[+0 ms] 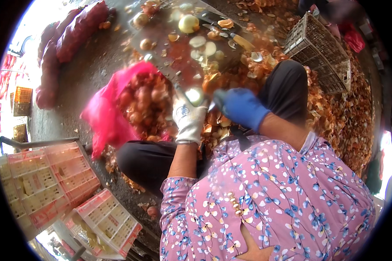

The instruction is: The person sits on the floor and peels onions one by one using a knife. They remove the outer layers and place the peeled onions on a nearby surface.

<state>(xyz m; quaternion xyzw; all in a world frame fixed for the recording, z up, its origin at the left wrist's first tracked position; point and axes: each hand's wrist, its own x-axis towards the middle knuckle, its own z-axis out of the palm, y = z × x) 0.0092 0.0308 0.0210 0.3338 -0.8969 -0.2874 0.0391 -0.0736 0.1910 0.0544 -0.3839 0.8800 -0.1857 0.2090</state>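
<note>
My left hand (188,114), in a white glove with a blue print, grips a pale peeled onion (194,96). Just right of it my right hand (240,106), in a blue glove, is closed on a knife, whose handle is blurred and whose short blade (211,105) points toward the onion. A pink mesh sack (107,107) lies open left of my hands, full of unpeeled onions (143,101). Beyond my hands, a whole peeled onion (188,24) and cut onion pieces (210,48) lie on a wet surface, near a second knife with a wooden handle (242,41).
Onion skins (339,130) cover the floor at right, around a tilted plastic crate (317,49). Full mesh sacks (81,32) lie at the upper left. Red and white crates (52,182) stand at the lower left, below a metal bar (39,143). My bent knees flank the work area.
</note>
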